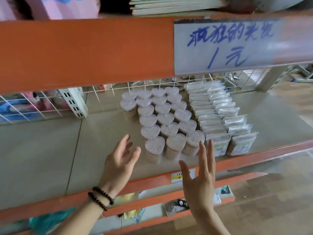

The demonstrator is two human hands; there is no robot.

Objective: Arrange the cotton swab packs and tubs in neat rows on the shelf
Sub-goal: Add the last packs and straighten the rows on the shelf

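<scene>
Several heart-shaped clear tubs of cotton swabs stand in three close rows running from the shelf's front edge to the wire back. To their right, flat cotton swab packs stand in two rows. My left hand hovers with spread fingers just left of the front tubs, holding nothing. Fingers straight, my right hand is raised in front of the front right tub and the nearest pack, with its fingertips at their level. Whether it touches them I cannot tell.
The grey shelf board has an orange front rail. An orange beam with a handwritten price sign hangs overhead. A white wire grid closes the back. Lower shelves hold assorted goods.
</scene>
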